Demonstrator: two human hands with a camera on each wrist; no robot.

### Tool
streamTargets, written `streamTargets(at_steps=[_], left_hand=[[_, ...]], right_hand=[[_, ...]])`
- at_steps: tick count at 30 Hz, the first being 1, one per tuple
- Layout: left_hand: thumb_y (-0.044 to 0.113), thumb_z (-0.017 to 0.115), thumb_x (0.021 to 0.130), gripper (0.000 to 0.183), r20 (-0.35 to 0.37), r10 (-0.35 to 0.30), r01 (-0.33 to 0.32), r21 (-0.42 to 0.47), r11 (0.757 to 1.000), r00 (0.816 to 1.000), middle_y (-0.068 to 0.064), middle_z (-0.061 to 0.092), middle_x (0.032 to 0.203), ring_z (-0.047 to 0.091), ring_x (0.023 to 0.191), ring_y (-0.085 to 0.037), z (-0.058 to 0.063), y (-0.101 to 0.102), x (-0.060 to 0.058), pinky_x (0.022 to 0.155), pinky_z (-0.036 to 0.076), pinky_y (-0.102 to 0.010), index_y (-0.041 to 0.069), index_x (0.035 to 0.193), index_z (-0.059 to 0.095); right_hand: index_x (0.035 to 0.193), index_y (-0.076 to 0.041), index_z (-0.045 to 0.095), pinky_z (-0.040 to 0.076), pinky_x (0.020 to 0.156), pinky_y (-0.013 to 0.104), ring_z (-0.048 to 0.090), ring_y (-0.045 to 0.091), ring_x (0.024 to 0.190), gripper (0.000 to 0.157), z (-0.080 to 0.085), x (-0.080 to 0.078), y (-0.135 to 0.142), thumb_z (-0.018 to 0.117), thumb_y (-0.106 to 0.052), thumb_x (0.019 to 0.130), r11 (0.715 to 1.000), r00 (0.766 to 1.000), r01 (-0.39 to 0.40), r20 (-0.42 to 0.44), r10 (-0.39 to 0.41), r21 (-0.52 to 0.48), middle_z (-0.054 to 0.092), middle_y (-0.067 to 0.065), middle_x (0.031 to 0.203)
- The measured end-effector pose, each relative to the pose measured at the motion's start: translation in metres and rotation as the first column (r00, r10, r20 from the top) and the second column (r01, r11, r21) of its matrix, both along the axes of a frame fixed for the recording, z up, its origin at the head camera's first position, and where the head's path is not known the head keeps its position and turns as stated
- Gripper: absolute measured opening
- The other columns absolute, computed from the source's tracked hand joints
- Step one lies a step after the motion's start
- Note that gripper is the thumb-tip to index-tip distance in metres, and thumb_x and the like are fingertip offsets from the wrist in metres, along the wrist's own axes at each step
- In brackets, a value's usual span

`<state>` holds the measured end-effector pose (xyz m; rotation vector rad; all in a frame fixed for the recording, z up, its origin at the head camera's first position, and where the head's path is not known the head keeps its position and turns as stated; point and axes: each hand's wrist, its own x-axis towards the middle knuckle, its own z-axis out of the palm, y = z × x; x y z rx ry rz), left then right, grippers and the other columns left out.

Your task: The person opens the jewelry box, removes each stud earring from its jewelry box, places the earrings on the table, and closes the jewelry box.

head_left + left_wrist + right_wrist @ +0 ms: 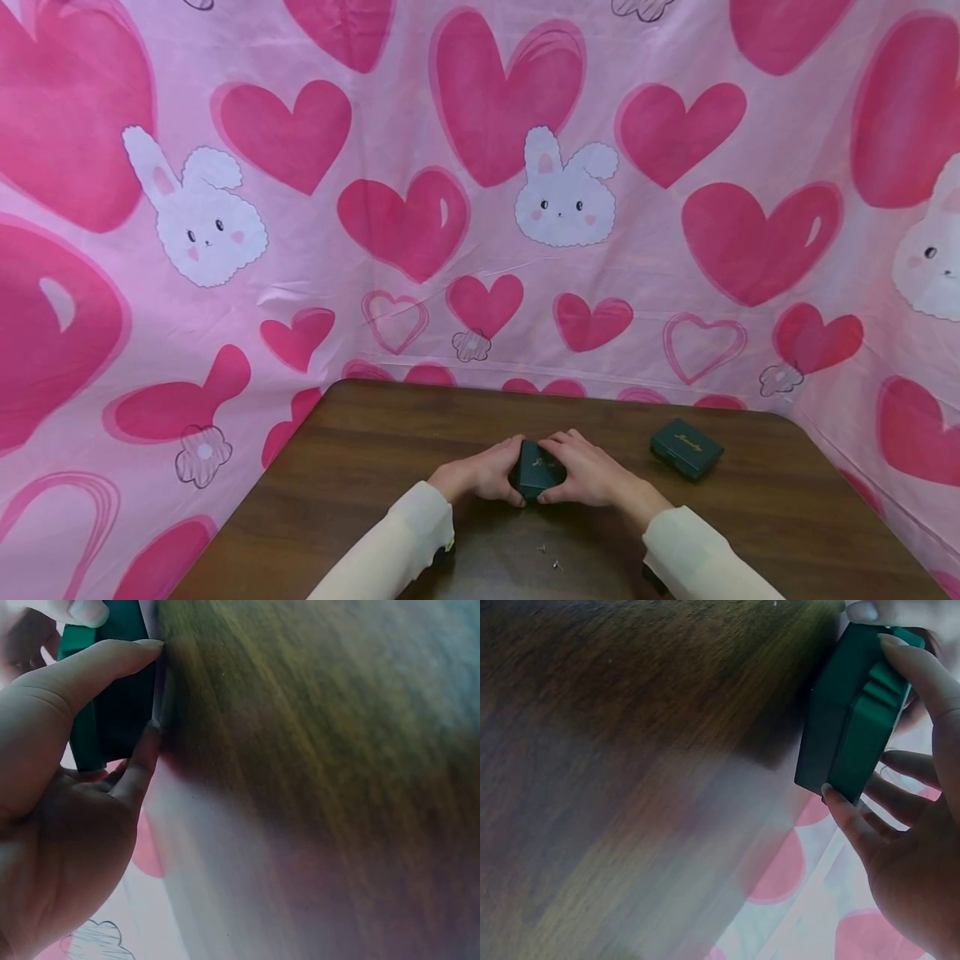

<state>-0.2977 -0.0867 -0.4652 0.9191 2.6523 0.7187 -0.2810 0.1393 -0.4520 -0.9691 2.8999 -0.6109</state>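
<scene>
A small dark green jewelry box (538,479) with gold script on its lid rests on the wooden table between both hands. From the left side my left hand (489,472) grips it, thumb along the near side. My right hand (592,473) holds the opposite side, its thumb also at the near edge. The right wrist view shows the box (844,712) with angled corners and its lid closed. In the left wrist view, the left fingers partly cover the box (124,712). Two tiny shiny pieces, perhaps earrings (557,566), lie on the table nearer to me.
A second dark green box (686,450) with gold script stands closed at the right rear of the brown wooden table (360,500). Pink cloth (495,258) printed with hearts and rabbits hangs behind and along the table's sides.
</scene>
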Motion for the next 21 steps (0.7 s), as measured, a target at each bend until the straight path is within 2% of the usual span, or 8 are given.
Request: streamTargets(at_steps=[8, 15, 21], left_hand=[[0.024, 0.091, 0.078, 0.077, -0.004, -0.011, 0.011, 0.021, 1.0, 1.0, 0.005, 0.053, 0.123, 0.052, 0.112, -0.01, -0.0021, -0.0011, -0.0027, 0.107, 0.045, -0.035, 0.014, 0.137, 0.042], [0.023, 0.091, 0.078, 0.076, 0.003, -0.025, 0.025, 0.032, 0.999, 1.0, 0.005, 0.053, 0.125, 0.051, 0.114, -0.011, -0.0023, -0.0023, -0.0045, 0.109, 0.044, -0.038, 0.017, 0.139, 0.045], [0.022, 0.09, 0.079, 0.076, 0.005, -0.029, 0.029, 0.028, 0.999, 1.0, 0.005, 0.053, 0.124, 0.05, 0.111, -0.01, -0.0026, -0.0025, -0.0046, 0.109, 0.044, -0.036, 0.015, 0.14, 0.046]], right_hand=[[0.138, -0.007, 0.06, 0.052, 0.094, 0.048, 0.049, 0.021, 0.114, 0.081, -0.0003, -0.0011, 0.002, 0.086, -0.052, 0.076, 1.0, 1.0, 0.009, -0.008, -0.009, -0.014, 0.059, 0.006, 0.132], [0.139, -0.007, 0.06, 0.052, 0.096, 0.048, 0.049, 0.021, 0.115, 0.082, 0.0026, -0.001, 0.0046, 0.087, -0.052, 0.075, 0.999, 1.0, 0.014, -0.009, -0.015, -0.039, 0.06, 0.006, 0.133], [0.139, -0.006, 0.059, 0.051, 0.095, 0.05, 0.049, 0.025, 0.117, 0.083, 0.0053, -0.0016, 0.0098, 0.086, -0.052, 0.075, 0.998, 0.999, 0.031, -0.012, -0.031, -0.051, 0.059, 0.009, 0.134]])
